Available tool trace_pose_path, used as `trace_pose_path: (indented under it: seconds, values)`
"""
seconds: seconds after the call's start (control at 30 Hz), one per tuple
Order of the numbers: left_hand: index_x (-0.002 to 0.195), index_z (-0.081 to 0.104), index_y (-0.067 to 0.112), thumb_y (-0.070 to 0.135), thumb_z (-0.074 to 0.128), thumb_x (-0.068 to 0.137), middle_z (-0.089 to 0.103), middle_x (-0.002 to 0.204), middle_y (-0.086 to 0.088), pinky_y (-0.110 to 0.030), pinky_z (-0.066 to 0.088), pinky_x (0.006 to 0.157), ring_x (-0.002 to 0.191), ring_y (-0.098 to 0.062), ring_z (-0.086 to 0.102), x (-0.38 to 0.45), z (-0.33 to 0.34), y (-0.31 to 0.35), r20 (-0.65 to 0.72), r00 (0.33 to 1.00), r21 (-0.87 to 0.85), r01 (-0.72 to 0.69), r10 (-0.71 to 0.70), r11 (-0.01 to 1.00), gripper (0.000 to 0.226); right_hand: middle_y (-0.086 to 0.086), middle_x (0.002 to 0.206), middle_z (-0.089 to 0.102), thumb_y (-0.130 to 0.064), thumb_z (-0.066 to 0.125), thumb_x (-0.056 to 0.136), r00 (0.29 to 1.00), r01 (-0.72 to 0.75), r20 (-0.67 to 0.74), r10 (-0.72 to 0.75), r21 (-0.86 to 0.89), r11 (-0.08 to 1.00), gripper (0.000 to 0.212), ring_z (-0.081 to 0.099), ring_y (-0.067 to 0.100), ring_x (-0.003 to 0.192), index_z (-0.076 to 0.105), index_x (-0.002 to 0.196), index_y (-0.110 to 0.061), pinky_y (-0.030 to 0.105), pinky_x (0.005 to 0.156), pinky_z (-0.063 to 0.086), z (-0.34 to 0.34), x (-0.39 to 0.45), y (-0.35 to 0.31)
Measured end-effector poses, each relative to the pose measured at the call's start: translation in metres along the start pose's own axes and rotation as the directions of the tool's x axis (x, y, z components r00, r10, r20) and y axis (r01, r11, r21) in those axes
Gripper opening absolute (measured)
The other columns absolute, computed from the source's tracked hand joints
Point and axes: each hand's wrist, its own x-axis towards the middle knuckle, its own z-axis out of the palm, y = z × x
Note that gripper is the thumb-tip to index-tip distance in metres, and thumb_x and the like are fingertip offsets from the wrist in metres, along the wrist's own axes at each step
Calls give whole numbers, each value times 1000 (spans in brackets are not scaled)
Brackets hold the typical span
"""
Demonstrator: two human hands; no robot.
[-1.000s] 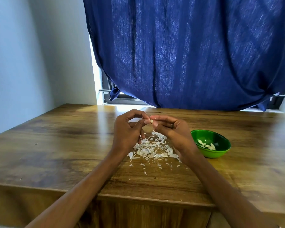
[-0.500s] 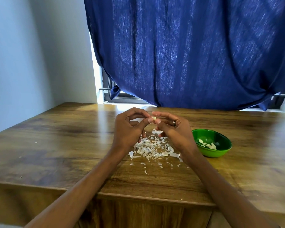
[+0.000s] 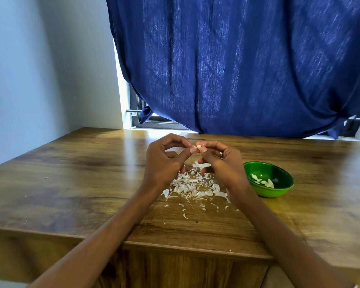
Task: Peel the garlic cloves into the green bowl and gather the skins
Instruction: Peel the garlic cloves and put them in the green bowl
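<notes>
A small pale garlic clove (image 3: 198, 146) is pinched between the fingertips of both hands, raised above the table. My left hand (image 3: 164, 163) pinches it from the left with thumb and forefinger. My right hand (image 3: 220, 163), wearing a ring, pinches it from the right; a strip of skin (image 3: 201, 165) hangs under its fingers. Below the hands lies a loose pile of white garlic skins (image 3: 192, 187) on the wood. To the right stands the green bowl (image 3: 279, 191) with several peeled cloves (image 3: 262, 180) inside.
The wooden table (image 3: 81, 183) runs to a front edge near me and a white wall at the left. A dark blue curtain (image 3: 237, 69) hangs over the window behind the table. Small skin scraps (image 3: 184, 215) are scattered in front of the pile.
Both hands have stayed together on the clove, rising slightly. A strip of skin now hangs below my right fingers. Bowl and pile are unmoved.
</notes>
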Motion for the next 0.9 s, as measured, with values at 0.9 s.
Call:
trace_pose_path:
  seconds: [0.9]
  values:
    - [92,75,15,13,86,82,66,91,7,-39,51,45,59,-14,60,1,-1,-13,43,942,258,-333,334,907,15,0,94,78,-22,72,90,987,-136,99,127,80,988,15,71,9,82,74,105,-19,25,62,55,-4,-2,-5]
